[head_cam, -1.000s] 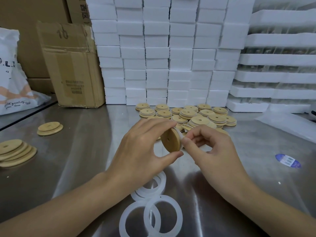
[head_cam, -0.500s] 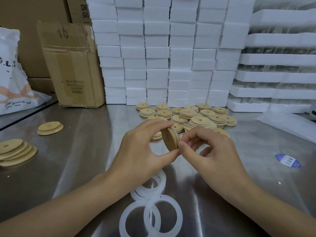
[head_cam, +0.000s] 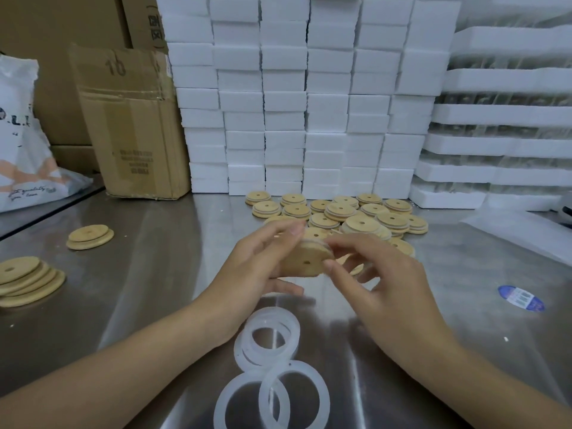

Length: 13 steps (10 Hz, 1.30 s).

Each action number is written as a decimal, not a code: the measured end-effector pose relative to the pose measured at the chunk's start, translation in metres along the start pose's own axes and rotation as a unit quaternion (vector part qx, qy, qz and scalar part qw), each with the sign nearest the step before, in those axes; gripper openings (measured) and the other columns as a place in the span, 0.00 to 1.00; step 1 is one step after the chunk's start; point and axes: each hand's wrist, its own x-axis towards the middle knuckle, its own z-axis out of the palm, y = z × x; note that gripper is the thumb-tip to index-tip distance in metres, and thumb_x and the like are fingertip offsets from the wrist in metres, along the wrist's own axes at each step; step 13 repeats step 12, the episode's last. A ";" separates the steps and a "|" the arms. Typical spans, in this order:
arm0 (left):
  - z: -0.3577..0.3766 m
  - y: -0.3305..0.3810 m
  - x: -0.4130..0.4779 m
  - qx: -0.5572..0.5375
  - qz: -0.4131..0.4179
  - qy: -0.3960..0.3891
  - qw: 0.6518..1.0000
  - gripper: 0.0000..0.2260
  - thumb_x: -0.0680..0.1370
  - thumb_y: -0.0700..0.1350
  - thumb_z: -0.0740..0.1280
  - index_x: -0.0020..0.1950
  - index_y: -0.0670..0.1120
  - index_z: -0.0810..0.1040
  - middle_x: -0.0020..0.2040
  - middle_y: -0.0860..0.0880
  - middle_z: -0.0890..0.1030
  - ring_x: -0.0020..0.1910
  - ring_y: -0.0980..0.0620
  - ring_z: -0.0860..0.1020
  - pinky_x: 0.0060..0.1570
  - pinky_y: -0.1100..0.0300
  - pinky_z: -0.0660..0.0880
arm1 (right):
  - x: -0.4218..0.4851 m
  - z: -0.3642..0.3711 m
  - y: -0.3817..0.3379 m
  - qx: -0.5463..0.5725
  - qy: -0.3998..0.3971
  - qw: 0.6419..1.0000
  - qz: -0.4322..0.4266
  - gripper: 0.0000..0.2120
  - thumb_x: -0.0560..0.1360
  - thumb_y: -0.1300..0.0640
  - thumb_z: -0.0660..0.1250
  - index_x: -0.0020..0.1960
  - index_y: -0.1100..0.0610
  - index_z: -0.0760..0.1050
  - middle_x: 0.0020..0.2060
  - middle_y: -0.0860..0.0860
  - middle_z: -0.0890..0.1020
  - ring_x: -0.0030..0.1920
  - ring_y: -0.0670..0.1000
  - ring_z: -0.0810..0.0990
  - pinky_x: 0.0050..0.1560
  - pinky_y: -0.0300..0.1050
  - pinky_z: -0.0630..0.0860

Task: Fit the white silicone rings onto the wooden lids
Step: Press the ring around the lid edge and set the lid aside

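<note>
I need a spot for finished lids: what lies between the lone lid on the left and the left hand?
Head view: only bare steel table runs from the lone lid to the left hand.

The number "10" is handwritten on the upper flap of the cardboard box (head_cam: 133,125); the printed lines lower on its front are too blurred to read. The white bag (head_cam: 21,150) shows the letters "O.L.I", cut off at the frame edge, and a cursive line containing "quality". The print on the blue sticker (head_cam: 521,298) lying on the table (head_cam: 154,274) is too small to read.
</note>
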 end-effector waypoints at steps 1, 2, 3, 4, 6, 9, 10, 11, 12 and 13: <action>-0.002 -0.005 0.000 0.096 0.043 -0.022 0.994 0.10 0.80 0.55 0.75 0.58 0.54 0.89 0.57 0.52 0.87 0.55 0.51 0.86 0.46 0.55 0.85 | 0.002 -0.003 0.005 -0.022 0.008 1.000 0.012 0.13 0.77 0.59 0.76 0.56 0.43 0.83 0.50 0.38 0.84 0.48 0.46 0.83 0.42 0.31 0.76; -0.005 -0.010 0.001 0.146 0.056 -0.058 0.986 0.08 0.81 0.51 0.76 0.59 0.54 0.89 0.56 0.52 0.88 0.51 0.49 0.87 0.46 0.56 0.85 | 0.002 -0.003 0.007 -0.015 -0.005 1.000 0.023 0.13 0.77 0.59 0.77 0.55 0.42 0.83 0.50 0.37 0.83 0.49 0.44 0.83 0.42 0.30 0.76; -0.011 -0.013 0.005 0.238 0.110 -0.042 0.964 0.12 0.83 0.49 0.72 0.66 0.61 0.85 0.59 0.58 0.87 0.56 0.55 0.86 0.55 0.53 0.84 | 0.002 0.000 0.008 -0.022 -0.017 0.999 0.042 0.12 0.78 0.56 0.76 0.55 0.41 0.81 0.49 0.37 0.83 0.49 0.44 0.83 0.42 0.39 0.79; -0.015 -0.003 0.016 0.355 0.204 0.002 0.912 0.20 0.85 0.46 0.69 0.74 0.64 0.78 0.65 0.67 0.82 0.66 0.64 0.80 0.65 0.65 0.76 | 0.003 0.000 0.010 -0.011 -0.014 0.998 0.057 0.12 0.78 0.54 0.74 0.56 0.39 0.78 0.46 0.39 0.83 0.46 0.45 0.84 0.41 0.44 0.80; -0.015 0.019 0.073 0.487 0.259 0.025 0.834 0.22 0.85 0.35 0.65 0.77 0.51 0.78 0.71 0.56 0.80 0.71 0.59 0.76 0.72 0.69 0.68 | 0.002 0.002 0.014 -0.019 -0.039 0.997 0.067 0.13 0.78 0.52 0.70 0.57 0.37 0.76 0.49 0.39 0.82 0.48 0.45 0.83 0.44 0.49 0.81; -0.005 -0.034 0.112 0.649 0.141 -0.078 0.743 0.27 0.84 0.44 0.57 0.85 0.52 0.64 0.83 0.53 0.66 0.82 0.50 0.61 0.83 0.48 0.57 | 0.001 0.002 0.018 -0.044 -0.064 0.995 0.056 0.11 0.74 0.40 0.61 0.55 0.37 0.75 0.51 0.38 0.82 0.53 0.42 0.82 0.47 0.45 0.80; -0.003 -0.038 0.112 0.664 0.092 -0.093 0.736 0.34 0.81 0.56 0.51 0.88 0.56 0.53 0.88 0.56 0.52 0.86 0.56 0.48 0.84 0.49 0.36 | 0.002 0.002 0.017 -0.056 -0.078 0.995 0.043 0.08 0.75 0.42 0.61 0.53 0.35 0.74 0.49 0.38 0.82 0.53 0.43 0.82 0.46 0.41 0.79; -0.002 -0.034 0.110 0.674 0.078 -0.116 0.725 0.33 0.83 0.56 0.52 0.88 0.55 0.49 0.88 0.54 0.48 0.87 0.57 0.45 0.84 0.48 0.34 | 0.003 0.003 0.019 -0.058 -0.084 0.994 0.044 0.07 0.75 0.42 0.62 0.52 0.36 0.74 0.49 0.38 0.82 0.53 0.43 0.82 0.46 0.39 0.78; 0.000 -0.013 0.104 0.652 0.094 -0.082 0.748 0.32 0.84 0.50 0.58 0.88 0.54 0.51 0.89 0.53 0.49 0.87 0.54 0.46 0.85 0.48 0.39 | 0.002 0.003 0.019 -0.055 -0.078 0.993 0.065 0.06 0.76 0.46 0.65 0.52 0.38 0.76 0.48 0.38 0.83 0.51 0.44 0.83 0.45 0.34 0.75; 0.000 -0.013 0.104 0.652 0.094 -0.082 0.748 0.32 0.84 0.50 0.58 0.88 0.54 0.51 0.89 0.53 0.49 0.87 0.54 0.46 0.85 0.48 0.39 | 0.002 0.003 0.019 -0.055 -0.078 0.993 0.065 0.06 0.76 0.46 0.65 0.52 0.38 0.76 0.48 0.38 0.83 0.51 0.44 0.83 0.45 0.34 0.75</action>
